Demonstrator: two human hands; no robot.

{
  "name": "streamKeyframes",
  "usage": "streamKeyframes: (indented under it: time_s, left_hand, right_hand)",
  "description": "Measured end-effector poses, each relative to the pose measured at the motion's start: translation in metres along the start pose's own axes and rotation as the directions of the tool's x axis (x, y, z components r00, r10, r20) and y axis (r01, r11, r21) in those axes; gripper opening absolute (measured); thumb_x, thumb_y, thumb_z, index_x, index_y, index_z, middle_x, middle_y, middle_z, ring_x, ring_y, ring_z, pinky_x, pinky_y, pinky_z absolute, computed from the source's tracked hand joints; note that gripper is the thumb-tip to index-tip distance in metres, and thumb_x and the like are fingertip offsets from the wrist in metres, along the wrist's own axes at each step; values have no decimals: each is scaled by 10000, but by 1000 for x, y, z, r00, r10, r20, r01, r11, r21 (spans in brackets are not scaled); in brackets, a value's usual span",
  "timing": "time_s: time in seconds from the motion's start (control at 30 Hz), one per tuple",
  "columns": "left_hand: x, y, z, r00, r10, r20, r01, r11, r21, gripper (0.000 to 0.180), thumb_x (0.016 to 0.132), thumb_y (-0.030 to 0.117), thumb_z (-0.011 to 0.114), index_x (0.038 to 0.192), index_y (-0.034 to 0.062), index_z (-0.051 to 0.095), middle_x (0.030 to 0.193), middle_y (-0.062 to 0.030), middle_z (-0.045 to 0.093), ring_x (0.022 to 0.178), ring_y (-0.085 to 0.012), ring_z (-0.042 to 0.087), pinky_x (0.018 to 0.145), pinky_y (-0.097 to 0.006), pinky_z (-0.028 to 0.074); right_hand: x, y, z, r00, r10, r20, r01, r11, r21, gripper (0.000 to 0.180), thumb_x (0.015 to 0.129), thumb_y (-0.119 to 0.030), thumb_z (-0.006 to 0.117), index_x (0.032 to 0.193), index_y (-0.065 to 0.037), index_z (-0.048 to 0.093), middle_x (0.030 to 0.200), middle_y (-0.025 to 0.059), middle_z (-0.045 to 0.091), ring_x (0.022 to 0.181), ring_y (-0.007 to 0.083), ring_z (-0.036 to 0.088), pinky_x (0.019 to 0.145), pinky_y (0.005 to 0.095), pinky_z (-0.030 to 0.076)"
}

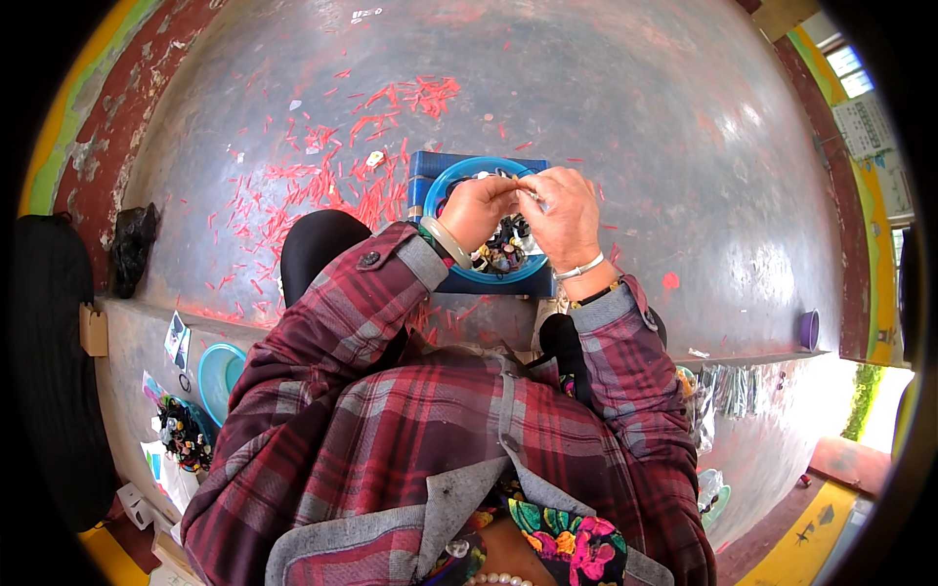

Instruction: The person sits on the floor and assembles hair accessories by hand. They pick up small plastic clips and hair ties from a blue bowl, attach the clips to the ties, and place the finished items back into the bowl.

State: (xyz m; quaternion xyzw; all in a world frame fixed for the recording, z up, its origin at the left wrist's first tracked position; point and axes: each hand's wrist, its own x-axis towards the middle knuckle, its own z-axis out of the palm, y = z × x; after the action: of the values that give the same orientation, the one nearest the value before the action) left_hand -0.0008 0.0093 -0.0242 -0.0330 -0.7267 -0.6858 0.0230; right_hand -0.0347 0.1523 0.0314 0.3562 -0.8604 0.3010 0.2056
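Both hands are brought together above a round light-blue basin [469, 167], their fingertips meeting over its far half. The left hand [475, 210] is held partly curled, its fingers bent inward and its thumb and forefinger reaching toward the other hand. The right hand [564, 217] is likewise half closed, its back turned upward, with thumb and forefinger drawn close at the meeting point. Something very small may be pinched there, but it is hidden by the fingers, and whether either hand is closed on a thing cannot be told. Inside the basin, below and between the hands, a jumble of small dark pieces [503, 256] mixed with pale and coloured bits is seen, partly covered by the hands. The basin is supported on a dark blue flat-topped stand [422, 167], by which it is framed at the corners. A pale bangle [445, 241] is worn on the left wrist and a silver bracelet [581, 267] on the right, just beyond the cuffs of a red and grey plaid shirt [391, 420]. Red strips [376, 200] are scattered over the grey floor [664, 127], most thickly to the left of the basin and beyond it. Well to the left, a turquoise basin [221, 376] is set near another container of dark pieces [186, 430]; a purple bucket [809, 330] is placed far to the right.
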Motion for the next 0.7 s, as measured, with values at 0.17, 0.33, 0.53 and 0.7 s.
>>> streamKeyframes:
  time_s: [0.17,0.33,0.53,0.7]
  left_hand:
    - [-2,5,1,986,164,-43,-148,956,255,192,820,26,563,999,-42,580,880,-134,626,804,-170,598,707,-273,470]
    - [-4,7,3,963,269,-19,-248,913,323,167,804,11,562,964,-30,583,849,-157,614,758,-232,604,669,-296,461]
    - [-5,13,3,951,311,-2,-287,881,375,116,797,-3,532,901,-19,580,794,-171,589,714,-297,580,635,-320,454]
    - [-5,13,4,929,369,-1,-340,857,386,70,780,-7,520,836,-18,561,762,-186,562,701,-336,559,610,-341,443]
  right_hand:
    - [0,-2,-1,999,-41,9,41,997,-64,82,684,-138,628,764,-119,623,741,9,554,751,206,527,698,348,384]
    - [0,-2,0,995,-97,9,98,988,-117,40,698,-138,611,728,-118,594,735,12,547,753,200,526,716,344,374]
    - [0,-3,2,993,-121,-3,120,980,-156,38,701,-135,603,712,-112,576,734,10,542,762,194,526,731,345,368]
    - [-1,-5,3,994,-105,1,104,980,-172,35,700,-129,599,703,-109,570,735,11,542,764,196,526,734,349,367]
